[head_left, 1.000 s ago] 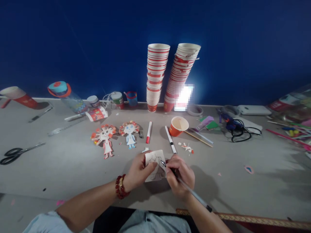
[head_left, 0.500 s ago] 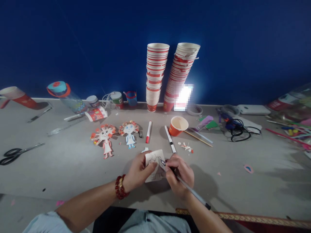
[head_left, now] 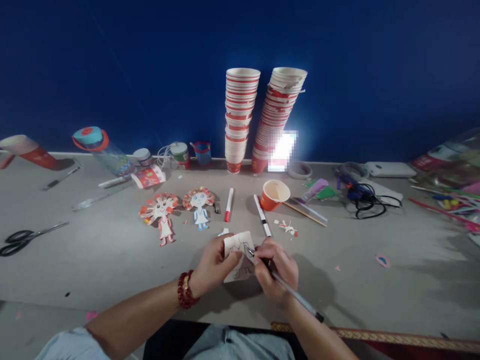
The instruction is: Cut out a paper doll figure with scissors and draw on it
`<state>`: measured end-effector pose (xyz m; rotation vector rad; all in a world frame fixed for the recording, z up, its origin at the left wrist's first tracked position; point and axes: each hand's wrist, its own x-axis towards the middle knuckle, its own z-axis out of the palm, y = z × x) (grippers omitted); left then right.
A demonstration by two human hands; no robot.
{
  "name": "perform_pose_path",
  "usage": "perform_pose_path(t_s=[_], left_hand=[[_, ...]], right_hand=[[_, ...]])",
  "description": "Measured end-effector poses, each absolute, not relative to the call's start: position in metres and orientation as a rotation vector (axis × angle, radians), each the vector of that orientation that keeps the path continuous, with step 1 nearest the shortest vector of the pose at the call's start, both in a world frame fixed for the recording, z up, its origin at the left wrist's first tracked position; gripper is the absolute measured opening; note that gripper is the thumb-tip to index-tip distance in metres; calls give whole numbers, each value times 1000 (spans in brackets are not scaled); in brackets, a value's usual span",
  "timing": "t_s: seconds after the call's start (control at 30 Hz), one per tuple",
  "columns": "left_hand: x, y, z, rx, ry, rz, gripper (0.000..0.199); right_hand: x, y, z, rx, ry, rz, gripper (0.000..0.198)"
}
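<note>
My left hand [head_left: 215, 264] pinches a small piece of white paper [head_left: 243, 272], thumb on top and fingers behind. Black outlines of a figure's clothes and legs are drawn on it. In my right hand [head_left: 279, 267] is a pen [head_left: 298, 296] with a clear barrel and black end; its tip meets the paper's upper right part. Beyond my hands lie two paper dolls, one with a red-edged dress [head_left: 165, 227] and one with a blue-edged dress [head_left: 201, 216]. A red-capped marker [head_left: 229, 205] and a black-banded marker [head_left: 263, 216] rest near them.
A paper cup [head_left: 275, 195] stands beyond my right hand, beside paper scraps [head_left: 287, 228]. Two tall cup stacks, one upright [head_left: 240, 115] and one leaning [head_left: 275, 115], stand at the blue wall. Scissors [head_left: 26, 240] lie far left; a black cable [head_left: 371, 202] lies right.
The pen tip has shifted slightly left on the paper, and my right hand with it. My left hand keeps its hold on the paper.
</note>
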<state>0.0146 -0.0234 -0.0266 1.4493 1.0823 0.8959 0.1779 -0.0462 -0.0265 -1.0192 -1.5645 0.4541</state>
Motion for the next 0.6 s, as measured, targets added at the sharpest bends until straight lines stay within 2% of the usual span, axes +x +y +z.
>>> perform_pose_path(t_s=[0.6], left_hand=[[14,-24,-24,1456,1056,897,19]], right_hand=[[178,-47,-25,-1034,-1525,486,16]])
